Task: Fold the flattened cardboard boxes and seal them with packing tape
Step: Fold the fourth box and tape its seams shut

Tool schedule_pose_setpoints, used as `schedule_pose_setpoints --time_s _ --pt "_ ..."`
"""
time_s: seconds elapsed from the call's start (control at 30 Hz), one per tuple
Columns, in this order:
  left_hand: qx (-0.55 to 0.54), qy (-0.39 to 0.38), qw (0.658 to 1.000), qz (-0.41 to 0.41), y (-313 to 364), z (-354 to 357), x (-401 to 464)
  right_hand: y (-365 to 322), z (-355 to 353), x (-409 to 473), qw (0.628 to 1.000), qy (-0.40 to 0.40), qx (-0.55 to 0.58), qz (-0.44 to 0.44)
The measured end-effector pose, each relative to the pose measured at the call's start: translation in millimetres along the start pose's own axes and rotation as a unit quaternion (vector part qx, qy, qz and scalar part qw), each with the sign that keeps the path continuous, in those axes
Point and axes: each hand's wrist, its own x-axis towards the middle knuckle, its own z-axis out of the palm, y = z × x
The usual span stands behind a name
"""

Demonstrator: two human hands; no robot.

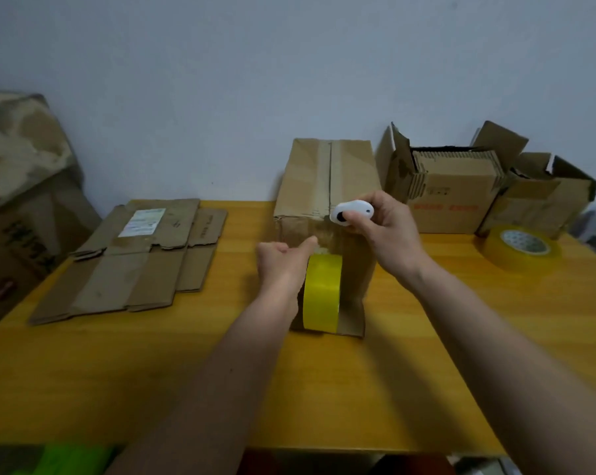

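The box (327, 186) stood folded on the table (358, 389), its taped top seam running away from the person, so the tape's free end could be cut at the near top edge. The left hand (282, 258) held the yellow roll (322, 293) against the near face just below its fingers (306, 245), which curled on the roll with the forefinger pressing the strip to the cardboard, probably to keep it taut. The right hand (382, 228) clamped a white cutter (351, 212) in closed fingers, its tip at the seam just above the left fingers; the flat boxes (135, 258) waited well left.
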Motion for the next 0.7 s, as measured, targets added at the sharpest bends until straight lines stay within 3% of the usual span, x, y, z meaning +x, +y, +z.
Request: schedule_pose_setpoints --time_s 0.1,0.23,0.7 --pt "0.019 -0.087 0.995 -0.034 -10 3 -3 5 4 6 0.999 0.000 -0.036 -0.005" --pt "-0.025 -0.105 0.994 -0.022 -8 3 4 9 1 12 0.998 -0.024 -0.057 -0.011" --pt "-0.041 -0.063 0.997 -0.012 1 13 17 20 10 13 0.982 -0.048 -0.153 -0.099"
